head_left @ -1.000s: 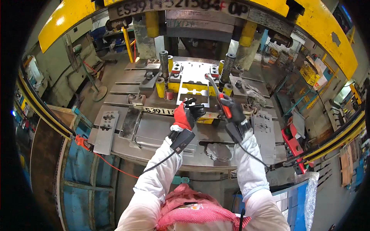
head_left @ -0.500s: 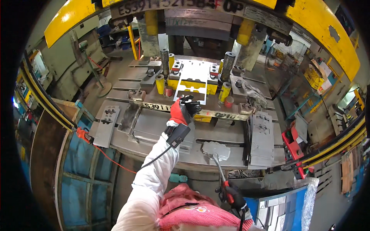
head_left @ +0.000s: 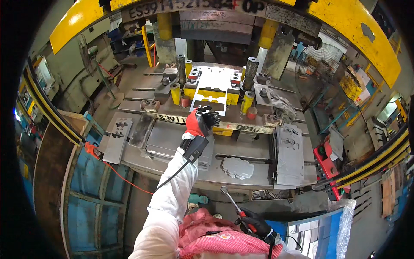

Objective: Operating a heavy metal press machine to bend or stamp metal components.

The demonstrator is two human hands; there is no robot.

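Note:
My left hand (head_left: 202,121), in a red and black glove, reaches to the near left corner of a bright metal sheet (head_left: 211,77) with a cut-out, lying on the press die. Its thumb and forefinger close on the sheet's near edge; the other fingers stick out to the right. My right hand (head_left: 255,224), in a black glove, is wrapped round the red handle of a metal rod tool (head_left: 233,199) with a rounded tip. The tip is in front of the bench edge, apart from a small stack of wavy-edged metal plates (head_left: 237,168) on the bench.
Flat sheets (head_left: 172,140) lie left of the plate stack, and cut metal parts are piled at the right (head_left: 289,157) and left (head_left: 117,140). Guide posts (head_left: 251,73) flank the die. The yellow press ram (head_left: 362,34) hangs above. A blue bin (head_left: 334,235) stands near at right.
The rod tool's tip has come off the wavy-edged plates and drawn back toward me. My left hand stays at the sheet's near edge. The view has shifted slightly.

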